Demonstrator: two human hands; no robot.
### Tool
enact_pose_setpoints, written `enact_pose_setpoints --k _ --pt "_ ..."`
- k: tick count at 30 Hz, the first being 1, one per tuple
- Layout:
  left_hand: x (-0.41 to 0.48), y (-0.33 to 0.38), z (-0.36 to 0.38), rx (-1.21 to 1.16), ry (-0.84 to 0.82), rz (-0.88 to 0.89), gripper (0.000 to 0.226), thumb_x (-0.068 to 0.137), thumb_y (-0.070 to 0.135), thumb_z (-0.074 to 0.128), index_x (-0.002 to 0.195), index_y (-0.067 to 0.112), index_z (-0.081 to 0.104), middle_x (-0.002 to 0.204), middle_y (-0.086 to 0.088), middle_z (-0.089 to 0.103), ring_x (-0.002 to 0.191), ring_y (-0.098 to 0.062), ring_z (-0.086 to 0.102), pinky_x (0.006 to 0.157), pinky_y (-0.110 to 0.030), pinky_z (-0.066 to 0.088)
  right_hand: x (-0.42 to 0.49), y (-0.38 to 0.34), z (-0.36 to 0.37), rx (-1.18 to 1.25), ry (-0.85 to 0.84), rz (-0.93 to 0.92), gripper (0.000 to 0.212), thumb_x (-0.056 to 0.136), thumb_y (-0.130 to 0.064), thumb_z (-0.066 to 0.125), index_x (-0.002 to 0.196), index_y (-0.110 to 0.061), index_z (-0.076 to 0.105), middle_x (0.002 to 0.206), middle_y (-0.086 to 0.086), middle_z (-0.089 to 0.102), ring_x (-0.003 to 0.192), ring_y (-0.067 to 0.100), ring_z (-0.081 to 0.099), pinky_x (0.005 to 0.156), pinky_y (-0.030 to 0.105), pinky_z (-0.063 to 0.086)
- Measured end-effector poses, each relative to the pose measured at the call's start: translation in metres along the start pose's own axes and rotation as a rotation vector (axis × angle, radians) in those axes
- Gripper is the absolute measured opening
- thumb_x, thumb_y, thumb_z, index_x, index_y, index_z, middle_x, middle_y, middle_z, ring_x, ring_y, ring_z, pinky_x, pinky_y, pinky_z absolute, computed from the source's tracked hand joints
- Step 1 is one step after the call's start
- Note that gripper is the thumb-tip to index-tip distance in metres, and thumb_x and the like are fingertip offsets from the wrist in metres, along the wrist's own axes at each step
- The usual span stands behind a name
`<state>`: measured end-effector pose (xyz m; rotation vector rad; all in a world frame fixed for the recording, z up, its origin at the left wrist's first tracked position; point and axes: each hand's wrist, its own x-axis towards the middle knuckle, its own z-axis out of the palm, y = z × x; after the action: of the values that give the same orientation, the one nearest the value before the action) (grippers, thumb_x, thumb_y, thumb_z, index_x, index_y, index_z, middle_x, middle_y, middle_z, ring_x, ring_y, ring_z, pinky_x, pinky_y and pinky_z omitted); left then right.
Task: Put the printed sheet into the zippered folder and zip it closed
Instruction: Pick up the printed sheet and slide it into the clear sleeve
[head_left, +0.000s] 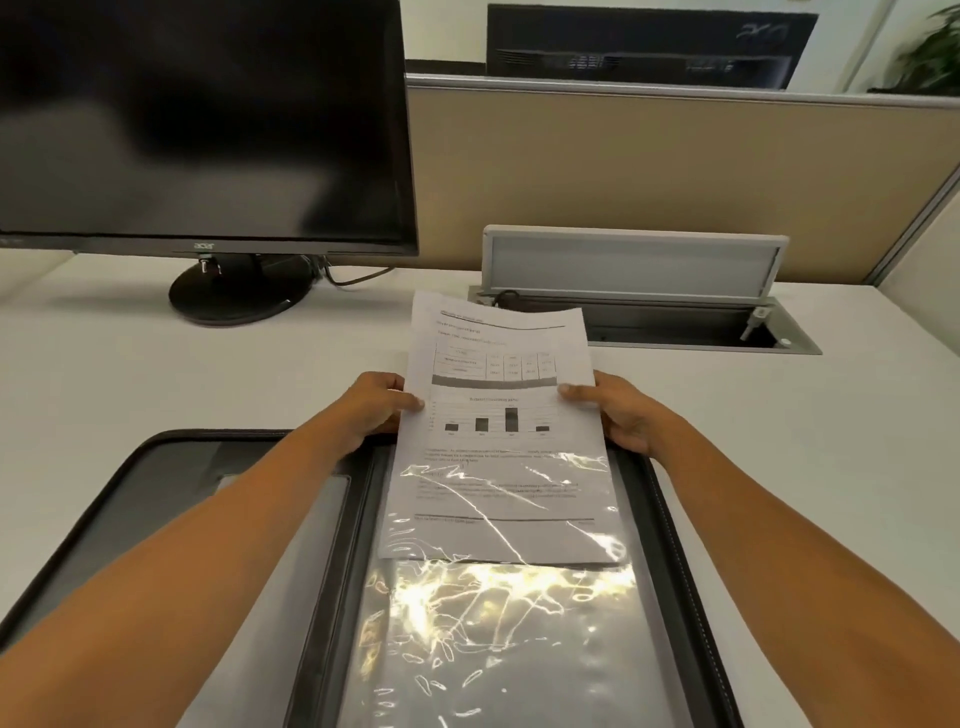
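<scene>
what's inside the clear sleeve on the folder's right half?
The lower part of the printed sheet is inside the clear sleeve; its upper part sticks out, held by the left hand and right hand. Below the sheet, glare hides any other contents.

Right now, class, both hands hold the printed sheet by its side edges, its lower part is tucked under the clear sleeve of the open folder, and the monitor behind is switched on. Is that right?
One thing is wrong: the monitor is dark, not switched on. The head view shows the left hand and right hand holding the printed sheet by its side edges, its lower part under the clear sleeve of the open folder.
</scene>
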<state>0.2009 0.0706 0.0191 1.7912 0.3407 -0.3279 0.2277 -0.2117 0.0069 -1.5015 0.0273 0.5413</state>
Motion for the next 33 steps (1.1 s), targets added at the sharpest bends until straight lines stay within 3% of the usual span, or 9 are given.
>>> enact_pose_setpoints --k 4,7,12,16,21,24,27,30,33 --pt "-0.007 0.006 -0.015 0.077 -0.182 -0.023 0.022 0.082 -0.001 0.061 0.102 0.009 0.057 0.105 -0.008 0.065 0.090 -0.022 0.064 0.070 -0.027 0.053 0.004 0.001 0.004 0.056 0.116 -0.023 0.019 0.093 -0.021 0.048 0.109 -0.014 0.055 0.119 0.007 0.060 0.103 0.024 0.061 0.087 0.039 0.051" --pt "-0.010 0.010 -0.020 0.181 -0.240 -0.007 0.030 0.083 0.004 0.062 0.111 0.011 0.054 0.105 -0.003 0.064 0.091 -0.019 0.063 0.068 -0.026 0.053 0.004 0.000 0.008 0.033 0.103 -0.021 0.012 0.094 -0.020 0.046 0.098 -0.019 0.057 0.115 0.007 0.061 0.096 0.021 0.063 0.085 0.039 0.051" --pt "-0.007 0.004 -0.016 0.129 -0.079 0.049 0.018 0.089 0.023 0.057 0.098 0.007 0.058 0.095 -0.008 0.064 0.079 -0.020 0.063 0.065 -0.026 0.053 0.001 -0.002 0.003 -0.029 -0.006 0.018 0.019 0.094 -0.016 0.044 0.110 -0.015 0.053 0.115 0.006 0.062 0.102 0.024 0.062 0.091 0.043 0.050" --pt "0.000 0.000 -0.014 -0.032 0.148 0.111 0.021 0.086 0.009 0.061 0.106 0.002 0.058 0.084 -0.006 0.063 0.067 -0.016 0.061 0.050 -0.014 0.054 -0.005 -0.004 -0.004 -0.074 -0.080 0.076 0.017 0.092 -0.011 0.047 0.105 -0.019 0.055 0.108 0.002 0.064 0.100 0.021 0.062 0.080 0.036 0.056" --pt "-0.001 0.005 -0.016 0.167 0.059 0.037 0.019 0.079 0.001 0.067 0.097 0.003 0.059 0.079 -0.006 0.062 0.064 -0.013 0.058 0.047 -0.015 0.049 -0.001 -0.003 -0.005 -0.101 -0.017 0.085 0.015 0.091 -0.016 0.049 0.106 -0.014 0.054 0.118 0.010 0.060 0.100 0.023 0.061 0.074 0.032 0.058" --pt "-0.003 0.007 -0.023 0.402 -0.046 -0.012 0.013 0.078 0.004 0.068 0.090 0.002 0.064 0.071 -0.003 0.057 0.061 -0.013 0.047 0.054 -0.020 0.036 0.009 0.002 -0.003 -0.078 0.169 0.060 0.038 0.093 -0.027 0.046 0.128 -0.010 0.041 0.130 0.013 0.052 0.110 0.028 0.057 0.091 0.042 0.052" --pt "-0.008 0.010 -0.026 0.486 -0.134 -0.020 0.002 0.079 0.005 0.067 0.078 0.005 0.066 0.068 -0.005 0.054 0.061 -0.013 0.042 0.053 -0.020 0.035 0.014 0.007 0.000 -0.146 0.240 0.033 0.037 0.095 -0.022 0.043 0.130 -0.011 0.039 0.130 0.013 0.052 0.111 0.029 0.056 0.097 0.049 0.047" --pt "-0.005 0.011 -0.025 0.443 -0.119 -0.013 0.009 0.082 0.007 0.065 0.073 0.008 0.062 0.069 -0.004 0.056 0.060 -0.012 0.047 0.052 -0.019 0.037 0.012 0.006 0.001 -0.192 0.188 0.061 0.027 0.094 -0.015 0.044 0.120 -0.011 0.048 0.124 0.012 0.058 0.105 0.029 0.060 0.096 0.050 0.048" --pt "0.002 0.006 -0.020 0.194 0.047 0.026 0.013 0.086 0.010 0.062 0.097 0.003 0.060 0.082 -0.009 0.061 0.062 -0.016 0.057 0.048 -0.017 0.049 0.009 0.003 0.000 -0.198 0.108 0.081 0.020 0.093 -0.011 0.045 0.113 -0.011 0.051 0.118 0.010 0.059 0.104 0.027 0.059 0.095 0.047 0.048"
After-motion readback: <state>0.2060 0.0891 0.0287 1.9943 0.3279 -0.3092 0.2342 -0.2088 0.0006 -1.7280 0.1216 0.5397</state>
